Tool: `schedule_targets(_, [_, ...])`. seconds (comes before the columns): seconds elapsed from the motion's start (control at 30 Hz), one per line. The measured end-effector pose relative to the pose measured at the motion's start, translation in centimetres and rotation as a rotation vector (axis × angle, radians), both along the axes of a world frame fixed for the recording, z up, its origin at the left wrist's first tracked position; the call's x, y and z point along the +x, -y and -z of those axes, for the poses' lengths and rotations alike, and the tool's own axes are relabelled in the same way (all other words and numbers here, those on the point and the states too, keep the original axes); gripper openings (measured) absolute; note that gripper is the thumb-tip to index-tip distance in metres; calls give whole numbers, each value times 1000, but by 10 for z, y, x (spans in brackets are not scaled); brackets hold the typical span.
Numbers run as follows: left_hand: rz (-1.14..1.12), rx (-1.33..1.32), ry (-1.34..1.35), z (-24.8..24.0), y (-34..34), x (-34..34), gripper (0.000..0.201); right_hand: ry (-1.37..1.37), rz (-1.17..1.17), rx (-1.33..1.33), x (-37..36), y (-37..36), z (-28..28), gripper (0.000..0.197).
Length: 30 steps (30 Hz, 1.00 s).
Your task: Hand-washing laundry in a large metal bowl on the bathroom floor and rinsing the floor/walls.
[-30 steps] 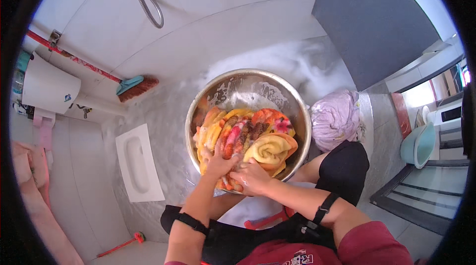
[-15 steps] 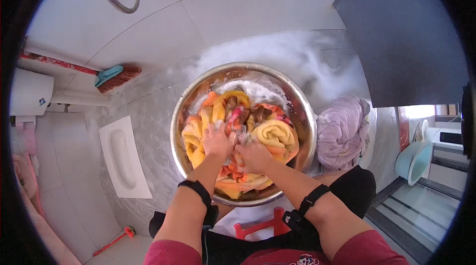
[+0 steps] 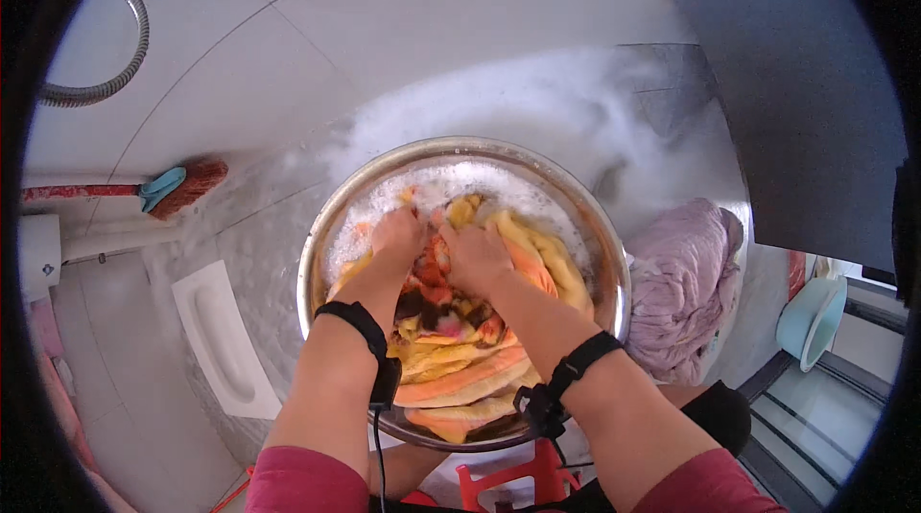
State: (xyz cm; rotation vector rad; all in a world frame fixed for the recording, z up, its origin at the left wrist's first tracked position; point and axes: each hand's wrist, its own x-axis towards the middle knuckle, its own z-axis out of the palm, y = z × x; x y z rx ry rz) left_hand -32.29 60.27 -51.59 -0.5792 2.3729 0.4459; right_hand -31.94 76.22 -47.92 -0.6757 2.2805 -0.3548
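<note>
A large round metal basin point(image 3: 460, 143) stands in front of me, holding suds and a thick, plush yellow and orange cloth point(image 3: 470, 374) with red and dark brown patches. At the far part of the heap, my left hand point(image 3: 397, 231) is closed on a bunch of the cloth. Just to its right, my right hand point(image 3: 474, 252) grips the same cloth, its fingertips mostly hidden among the folds. The two hands are close together, knuckles up. Nearer to me, the cloth lies in long folds against the basin's near side. White foam point(image 3: 470, 177) covers the water along the far side.
A wet mauve cloth bundle point(image 3: 686, 283) lies right of the basin. Foam spreads over the floor behind. Left are a recessed white slab point(image 3: 223, 340) and a broom point(image 3: 187, 189). A red plastic stool point(image 3: 518, 482) is beneath me; a dark panel point(image 3: 796, 101) and pale green basin point(image 3: 811, 321) are at right.
Both hands have moved away from me, to the far part of the basin. The rolled cloth now lies in long folds toward the near rim. My view has shifted too.
</note>
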Motion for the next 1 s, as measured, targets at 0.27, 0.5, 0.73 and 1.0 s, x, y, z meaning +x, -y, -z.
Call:
schedule_targets(0.27, [-124,-65,-60,11,23,16,45,-279,238,-123,-15,3,12,89])
schedule_targets(0.5, [-137,180,-502,-101,-28,110,40,72,197,-208,33,-70,-63,85])
schedule_targets(0.73, [-190,226,-549,-187,-101,248,27,-33,-70,-23,166,-122,-136,97])
schedule_targets(1.0, [185,234,-412,-188,-116,317,32,-89,-349,259,239,-113,-140,99])
